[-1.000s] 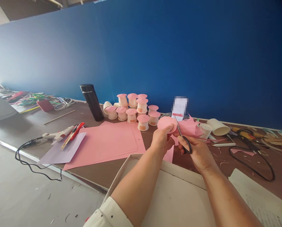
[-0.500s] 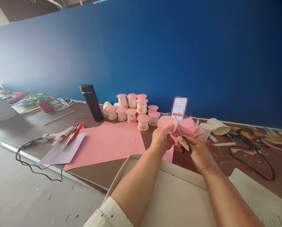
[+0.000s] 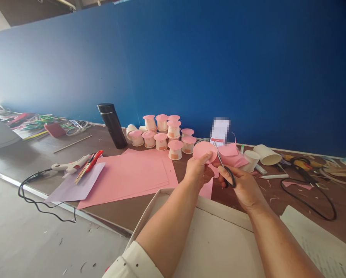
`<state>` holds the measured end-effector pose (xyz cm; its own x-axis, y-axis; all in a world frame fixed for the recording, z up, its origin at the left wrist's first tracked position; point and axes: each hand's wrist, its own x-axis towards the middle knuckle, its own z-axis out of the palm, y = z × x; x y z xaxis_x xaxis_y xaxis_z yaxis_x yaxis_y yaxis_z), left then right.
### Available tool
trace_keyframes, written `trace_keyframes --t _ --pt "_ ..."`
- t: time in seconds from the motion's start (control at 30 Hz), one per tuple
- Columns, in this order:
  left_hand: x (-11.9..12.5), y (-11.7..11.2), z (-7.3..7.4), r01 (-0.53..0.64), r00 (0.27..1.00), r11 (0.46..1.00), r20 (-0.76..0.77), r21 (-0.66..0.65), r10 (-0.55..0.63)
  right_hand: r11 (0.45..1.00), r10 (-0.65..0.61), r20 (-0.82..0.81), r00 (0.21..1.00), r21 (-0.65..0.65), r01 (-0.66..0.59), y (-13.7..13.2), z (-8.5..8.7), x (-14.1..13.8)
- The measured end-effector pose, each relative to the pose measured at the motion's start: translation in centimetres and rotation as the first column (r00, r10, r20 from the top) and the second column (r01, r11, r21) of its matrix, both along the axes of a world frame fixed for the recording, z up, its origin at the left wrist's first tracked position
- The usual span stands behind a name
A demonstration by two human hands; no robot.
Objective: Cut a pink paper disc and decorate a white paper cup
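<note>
Behind the scissors point(image 3: 220, 160), crumpled pink paper point(image 3: 232, 154) and white cups point(image 3: 251, 161) block the way right; the blue partition point(image 3: 219, 69) bounds the counter point(image 3: 99, 141) at the back. Leftward, a low way lies open over flat pink sheets point(image 3: 129, 173), with pink-topped cups point(image 3: 175, 153) beyond.

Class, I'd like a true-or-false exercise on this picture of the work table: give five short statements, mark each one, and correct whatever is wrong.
1. The left hand holds a round piece of pink paper, and the right hand holds scissors. True.
2. The black bottle is left of the pink-topped cups in the picture. True.
3. The pink-topped cups all lie on their sides. False: they stand with their pink tops upward.
4. The red knife lies partly over a pale purple sheet. True.
5. The wall behind is yellow. False: the wall is blue.
</note>
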<state>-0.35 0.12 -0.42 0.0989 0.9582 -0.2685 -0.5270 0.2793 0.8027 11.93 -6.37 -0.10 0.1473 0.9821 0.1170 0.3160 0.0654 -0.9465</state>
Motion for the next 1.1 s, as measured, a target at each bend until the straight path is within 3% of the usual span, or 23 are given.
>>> trace_keyframes --t 0.63,0.93,1.1 --pt "0.1 0.3 -0.5 -0.016 1.0 1.0 0.004 -0.008 0.016 0.999 -0.034 -0.06 0.998 -0.017 0.033 0.2 -0.5 0.2" --pt "0.3 0.2 0.7 -0.026 0.979 0.995 0.2 -0.098 0.045 1.0 -0.005 -0.051 0.999 -0.012 0.005 0.1 -0.4 0.2" --pt "0.2 0.2 0.7 -0.035 0.991 0.99 0.121 -0.137 0.052 0.999 0.03 -0.079 0.996 -0.026 -0.032 0.1 -0.3 0.1"
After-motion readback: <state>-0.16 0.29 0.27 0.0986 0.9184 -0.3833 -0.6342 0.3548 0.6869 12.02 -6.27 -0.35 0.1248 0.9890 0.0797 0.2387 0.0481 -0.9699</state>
